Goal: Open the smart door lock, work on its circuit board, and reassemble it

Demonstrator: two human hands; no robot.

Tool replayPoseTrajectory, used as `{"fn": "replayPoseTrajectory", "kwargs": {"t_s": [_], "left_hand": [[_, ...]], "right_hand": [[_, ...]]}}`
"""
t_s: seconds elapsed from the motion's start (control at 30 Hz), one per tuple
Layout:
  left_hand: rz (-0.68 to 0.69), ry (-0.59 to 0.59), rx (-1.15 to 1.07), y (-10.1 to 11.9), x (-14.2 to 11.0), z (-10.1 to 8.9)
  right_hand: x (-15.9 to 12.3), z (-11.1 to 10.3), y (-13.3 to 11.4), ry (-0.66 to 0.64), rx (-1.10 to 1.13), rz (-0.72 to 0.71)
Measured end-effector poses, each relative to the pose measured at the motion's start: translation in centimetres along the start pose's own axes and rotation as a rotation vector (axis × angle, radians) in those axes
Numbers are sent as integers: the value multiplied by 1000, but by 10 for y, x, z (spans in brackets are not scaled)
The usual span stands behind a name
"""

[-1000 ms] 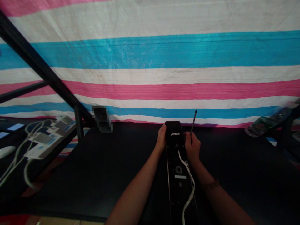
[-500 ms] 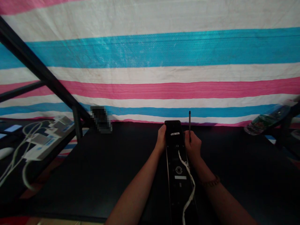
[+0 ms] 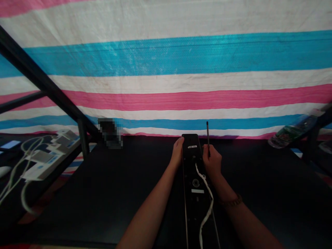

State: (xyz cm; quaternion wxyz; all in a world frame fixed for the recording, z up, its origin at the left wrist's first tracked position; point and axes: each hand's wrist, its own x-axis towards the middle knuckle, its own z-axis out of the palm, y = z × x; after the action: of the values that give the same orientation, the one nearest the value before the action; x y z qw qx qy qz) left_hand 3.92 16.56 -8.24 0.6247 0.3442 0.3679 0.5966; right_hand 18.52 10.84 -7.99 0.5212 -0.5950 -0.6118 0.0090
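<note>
A long, narrow black device with small white labels and a round fitting on its face lies lengthwise in front of me. A white cord comes out of its face and runs down towards me. My left hand is closed around the device's far left edge, with the thumb near its top corner. By the right edge, my right hand is closed on a thin dark rod that points upward; its exact kind cannot be made out. Whether these fingers also touch the device is hard to see.
The black tabletop meets a striped plastic sheet. A plastic bottle leans at the far right. On the left are a pixelated object, a metal frame bar and a white power strip with cables.
The view has shifted slightly. The near part of the black device appears a little farther up in the picture. Both hands keep their holds, and the rod stays upright in my right hand.
</note>
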Motion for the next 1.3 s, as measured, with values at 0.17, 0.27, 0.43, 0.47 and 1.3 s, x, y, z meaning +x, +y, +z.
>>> {"fn": "replayPoseTrajectory", "kwargs": {"t_s": [0.17,0.27,0.43,0.47,1.3], "left_hand": [[-71,-7,53,-1,1,-1],[-66,4,74,0,0,0],[31,34,73,4,-1,2],[38,40,77,4,-1,3],[18,17,123,2,7,0]], "right_hand": [[1,0,3,48,-2,-28],[3,0,3,46,9,-37],[4,0,2,53,25,-44],[4,0,2,51,29,-45],[4,-5,-3,116,65,-65]]}}
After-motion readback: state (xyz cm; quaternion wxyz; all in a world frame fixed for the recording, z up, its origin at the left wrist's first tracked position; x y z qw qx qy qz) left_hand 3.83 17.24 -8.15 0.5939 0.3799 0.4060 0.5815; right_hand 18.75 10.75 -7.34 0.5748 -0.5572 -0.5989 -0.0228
